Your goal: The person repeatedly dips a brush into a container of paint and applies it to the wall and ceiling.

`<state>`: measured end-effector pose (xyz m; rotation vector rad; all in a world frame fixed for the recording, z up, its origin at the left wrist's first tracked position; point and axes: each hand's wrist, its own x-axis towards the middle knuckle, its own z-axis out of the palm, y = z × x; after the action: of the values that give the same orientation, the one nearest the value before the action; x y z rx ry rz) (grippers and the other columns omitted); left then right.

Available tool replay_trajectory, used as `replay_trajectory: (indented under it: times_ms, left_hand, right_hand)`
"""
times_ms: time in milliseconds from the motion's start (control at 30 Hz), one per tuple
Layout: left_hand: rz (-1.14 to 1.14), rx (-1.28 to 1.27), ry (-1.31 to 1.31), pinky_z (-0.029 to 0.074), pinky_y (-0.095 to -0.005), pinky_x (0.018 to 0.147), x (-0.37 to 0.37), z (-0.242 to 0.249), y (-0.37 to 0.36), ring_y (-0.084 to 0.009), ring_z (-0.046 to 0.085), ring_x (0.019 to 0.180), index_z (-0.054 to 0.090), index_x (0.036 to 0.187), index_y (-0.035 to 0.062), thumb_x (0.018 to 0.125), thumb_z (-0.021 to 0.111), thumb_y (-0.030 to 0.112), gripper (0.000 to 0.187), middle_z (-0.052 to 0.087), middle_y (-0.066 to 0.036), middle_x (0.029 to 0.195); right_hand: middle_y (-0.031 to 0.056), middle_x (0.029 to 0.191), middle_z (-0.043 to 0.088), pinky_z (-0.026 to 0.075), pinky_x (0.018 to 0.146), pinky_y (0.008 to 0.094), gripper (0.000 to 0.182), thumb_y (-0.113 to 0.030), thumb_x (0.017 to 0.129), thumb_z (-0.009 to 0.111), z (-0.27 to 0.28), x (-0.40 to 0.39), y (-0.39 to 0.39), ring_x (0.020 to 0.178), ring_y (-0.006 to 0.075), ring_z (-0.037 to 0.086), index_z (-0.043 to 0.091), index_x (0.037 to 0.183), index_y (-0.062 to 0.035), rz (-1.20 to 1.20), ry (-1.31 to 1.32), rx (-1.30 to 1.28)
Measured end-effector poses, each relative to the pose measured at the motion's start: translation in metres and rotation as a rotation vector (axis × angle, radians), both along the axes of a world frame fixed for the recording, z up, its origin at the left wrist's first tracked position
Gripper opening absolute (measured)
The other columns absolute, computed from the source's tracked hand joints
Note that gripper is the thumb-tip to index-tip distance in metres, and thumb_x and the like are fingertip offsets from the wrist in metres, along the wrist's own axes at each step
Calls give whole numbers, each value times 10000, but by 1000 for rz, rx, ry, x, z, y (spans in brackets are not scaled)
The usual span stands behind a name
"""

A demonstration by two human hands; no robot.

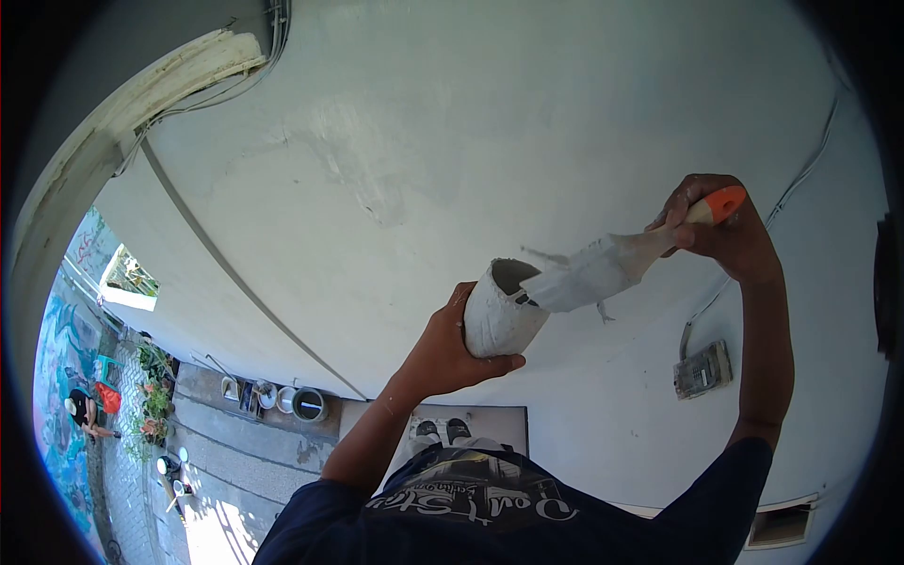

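My left hand is wrapped round a white, paint-smeared cup, which is tilted with its open top toward the brush. My right hand grips a wide paintbrush by its wooden handle with an orange end. White paint coats the brush, and its bristle tips are at the cup's rim. Whether they touch the rim or only overlap it in view, I cannot tell. Behind both hands rises a pale wall with some rough patches.
A meter box and cables are on the wall at the right. Several buckets stand on the ground at the lower left. Farther left, a person bends near plants. My feet are on a flat surface below.
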<state>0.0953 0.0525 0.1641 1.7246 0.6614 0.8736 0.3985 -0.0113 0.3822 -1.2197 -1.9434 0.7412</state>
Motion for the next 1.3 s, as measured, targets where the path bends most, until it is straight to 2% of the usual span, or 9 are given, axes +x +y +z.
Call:
replay_trajectory:
  times_ms: [267, 433, 500, 633, 667, 733, 867, 1133, 1300]
  left_hand:
    - [-47, 86, -79, 525, -419, 1037, -1, 1, 0, -292, 656, 1203, 448, 1454, -5, 671, 983, 325, 1004, 656, -193, 1286]
    - [-70, 30, -56, 506, -407, 1054, -7, -6, -5, -253, 622, 1248, 450, 1456, -9, 680, 996, 317, 1003, 638, -173, 1325]
    - [-68, 68, -56, 529, -417, 1038, -8, -17, -6, -300, 663, 1211, 432, 1465, -11, 681, 989, 381, 1039, 664, -213, 1286]
    - [-74, 33, -41, 522, -416, 1051, -8, -40, -15, -301, 650, 1231, 432, 1457, -12, 690, 986, 395, 1030, 659, -205, 1300]
    - [-111, -38, -48, 484, -422, 1100, -8, -48, -17, -258, 592, 1309, 414, 1495, 8, 679, 1006, 300, 1049, 596, -148, 1406]
    - [-76, -48, -189, 483, -464, 1098, -6, -50, -33, -309, 591, 1318, 430, 1496, 36, 636, 1008, 317, 1074, 620, -178, 1396]
    - [-66, -169, -301, 451, -449, 1123, -6, -92, -40, -281, 556, 1348, 433, 1503, 52, 641, 1000, 279, 1057, 612, -148, 1415]
    - [-47, -218, -374, 454, -432, 1109, -19, -108, -40, -259, 564, 1339, 427, 1519, 67, 685, 981, 234, 1015, 604, -134, 1433]
    - [19, -246, -370, 455, -426, 1104, -30, -122, -40, -253, 566, 1336, 426, 1523, 71, 702, 973, 219, 998, 602, -130, 1438]
  right_hand:
    - [96, 1032, 680, 701, 815, 395, 127, -124, 949, 742, 3, 12, 5, 963, 236, 746, 697, 1005, -19, -249, 318, 126]
    - [115, 1086, 714, 679, 862, 395, 134, -70, 932, 751, 29, 10, -1, 984, 233, 743, 711, 1036, 4, -342, 230, 442]
    - [122, 1098, 767, 651, 863, 394, 137, -48, 908, 779, 45, 1, -5, 1002, 224, 750, 734, 1032, -11, -401, -170, 803]
    - [99, 1096, 786, 626, 863, 379, 155, -49, 885, 806, 88, -15, 10, 1009, 247, 763, 741, 1025, -38, -445, -456, 1186]
    - [99, 1096, 786, 626, 863, 379, 155, -49, 885, 806, 98, -15, 17, 1009, 247, 763, 741, 1025, -38, -448, -456, 1214]
    - [86, 1120, 775, 624, 859, 374, 155, -59, 907, 782, 120, -15, 35, 997, 276, 755, 733, 1053, -70, -437, -552, 1339]
    - [84, 1140, 763, 621, 861, 368, 163, -71, 931, 758, 165, -20, 64, 1009, 286, 745, 721, 1087, -97, -429, -629, 1377]
    - [35, 1145, 761, 609, 861, 363, 131, -157, 987, 704, 229, -49, 118, 1000, 278, 732, 710, 1107, -105, -390, -680, 1543]
    - [74, 1163, 753, 600, 884, 362, 144, -122, 987, 711, 262, -61, 147, 1020, 296, 730, 707, 1123, -73, -389, -692, 1535]
